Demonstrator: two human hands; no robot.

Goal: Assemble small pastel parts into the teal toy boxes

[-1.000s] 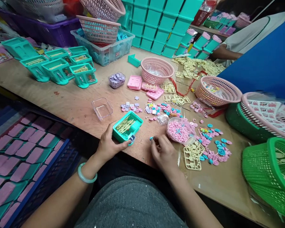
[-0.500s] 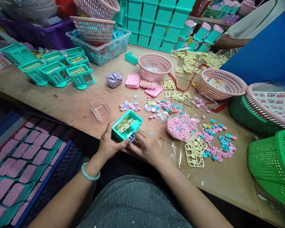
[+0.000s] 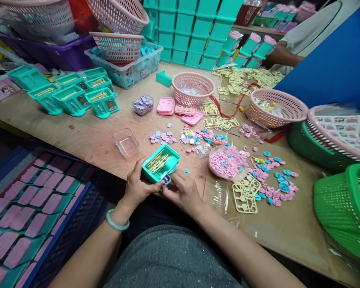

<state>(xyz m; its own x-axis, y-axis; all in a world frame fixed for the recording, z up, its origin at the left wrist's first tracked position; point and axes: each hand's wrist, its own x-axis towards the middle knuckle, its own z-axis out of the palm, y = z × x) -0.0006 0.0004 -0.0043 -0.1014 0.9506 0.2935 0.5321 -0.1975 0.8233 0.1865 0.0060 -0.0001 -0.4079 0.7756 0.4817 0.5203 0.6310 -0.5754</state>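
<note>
Near the table's front edge, my left hand (image 3: 138, 187) is wrapped round a small teal plastic box (image 3: 149, 176), tilted with its open top facing up. Cream plastic sticks (image 3: 158, 161) lie in its larger compartment. At the box's near right side, my right hand (image 3: 183, 191) has its fingers bent around a small clear plastic piece (image 3: 167, 180). My left thumb reaches to the same piece. The right fingertips are partly hidden. Just beyond the box lie loose lilac and pink pieces (image 3: 163, 138), and an upright clear tray (image 3: 126, 143) stands to its left.
Several filled teal boxes (image 3: 101, 103) stand at the back left. A clear bowl of pink pieces (image 3: 227, 163) and cream sprue frames (image 3: 245, 194) lie to the right. Pink baskets (image 3: 193, 89) and a green basket (image 3: 342, 212) stand around. A co-worker's arm (image 3: 285, 54) shows behind a blue panel (image 3: 327, 64).
The view has shifted slightly. My left hand still holds the teal box, and the clear piece shows a little more between my fingers.
</note>
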